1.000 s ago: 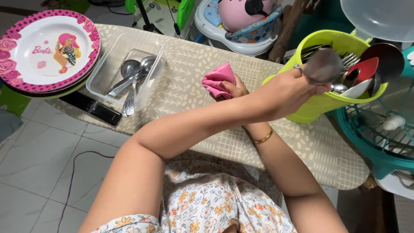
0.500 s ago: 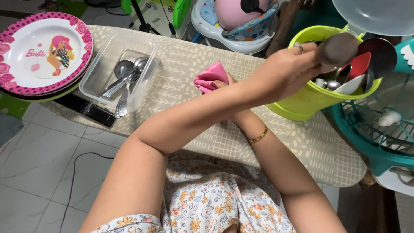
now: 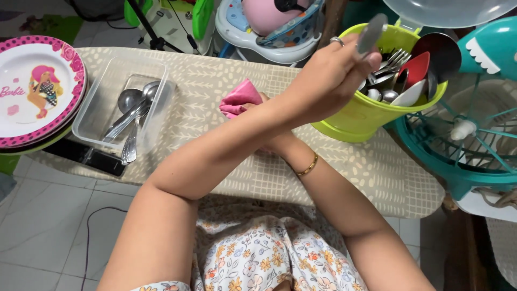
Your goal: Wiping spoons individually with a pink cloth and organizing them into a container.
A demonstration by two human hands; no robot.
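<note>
Left hand raised in the upper right of the frame, crossed over the right forearm, fingers curled and pinching the handle of a metal spoon whose bowl points up, blurred, above the rim of a lime-green plastic cutlery bucket. Ring on one finger of that hand. Inside the bucket, standing upright: forks, spoons, a red-bladed utensil and a white one, packed together at the upper right. Right hand mostly hidden behind the left forearm at the centre of the frame, resting on the table and closed around a pink cloth; fingers pressed on the cloth as far as visible, exact grip impossible to tell. Gold bracelet on the right wrist, just below the crossing point. Both set on a table covered with a beige patterned cloth running across the middle of the frame. At the left of the table, a clear rectangular plastic container holding several spoons lying flat, well apart from the bucket. Further left, at the frame edge, a stack of round plates, white with a pink rim and a cartoon figure. Dark flat device at the table's near left edge, just beside the container. Teal wire dish rack at the right, touching or just beside the bucket.
</note>
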